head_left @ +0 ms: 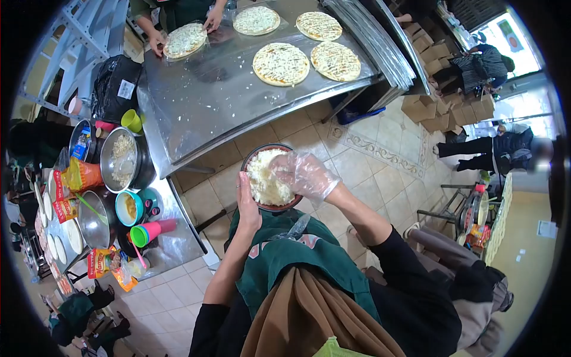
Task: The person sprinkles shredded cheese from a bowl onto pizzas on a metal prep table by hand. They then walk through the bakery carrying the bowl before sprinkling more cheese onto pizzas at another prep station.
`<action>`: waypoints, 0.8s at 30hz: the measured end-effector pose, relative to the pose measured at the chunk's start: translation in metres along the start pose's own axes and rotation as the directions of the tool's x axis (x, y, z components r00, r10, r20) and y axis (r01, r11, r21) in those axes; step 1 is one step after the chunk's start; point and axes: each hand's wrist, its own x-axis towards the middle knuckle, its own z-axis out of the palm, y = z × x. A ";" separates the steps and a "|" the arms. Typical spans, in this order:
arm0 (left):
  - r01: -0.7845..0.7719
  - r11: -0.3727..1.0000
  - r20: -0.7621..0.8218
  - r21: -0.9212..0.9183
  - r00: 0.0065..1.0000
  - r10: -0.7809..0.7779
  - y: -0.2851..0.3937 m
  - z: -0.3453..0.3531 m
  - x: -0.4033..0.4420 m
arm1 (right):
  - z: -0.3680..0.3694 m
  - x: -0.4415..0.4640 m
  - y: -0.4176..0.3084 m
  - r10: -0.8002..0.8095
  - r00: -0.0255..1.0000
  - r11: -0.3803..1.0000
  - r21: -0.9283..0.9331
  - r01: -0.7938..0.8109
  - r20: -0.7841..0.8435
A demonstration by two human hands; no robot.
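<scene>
A round bowl [266, 177] with a dark red rim, full of white shredded cheese, is held up in front of my body. My left hand [248, 205] is bare and supports the bowl's left side, fingers along its outer wall. My right hand [303, 174], in a clear plastic glove, reaches over the bowl's right side with its fingertips in the cheese; the glove's glare hides what they hold. Beyond the bowl, several flat pizzas topped with white shreds lie on a metal table, one [281, 63] nearest to me.
The metal table [202, 113] has its near corner ahead on the left. A co-worker's hands hold a pizza [185, 41] at its far side. At left, a side table bears a metal bowl [121, 157], cups and packets. Cardboard boxes [434, 113] and other people are at right.
</scene>
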 end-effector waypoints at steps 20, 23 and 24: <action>0.077 0.990 -0.001 0.120 0.997 -0.078 0.096 0.027 0.236 | -0.137 0.259 0.244 0.461 0.886 0.751 0.555 -0.357 -0.054; 0.065 0.993 -0.078 0.098 0.995 -0.058 0.101 0.021 0.237 | -0.130 0.284 0.282 0.479 0.874 0.759 0.538 -0.366 -0.081; 0.034 0.990 -0.196 0.140 0.981 -0.006 0.098 0.019 0.237 | -0.129 0.296 0.288 0.487 0.870 0.767 0.514 -0.384 -0.076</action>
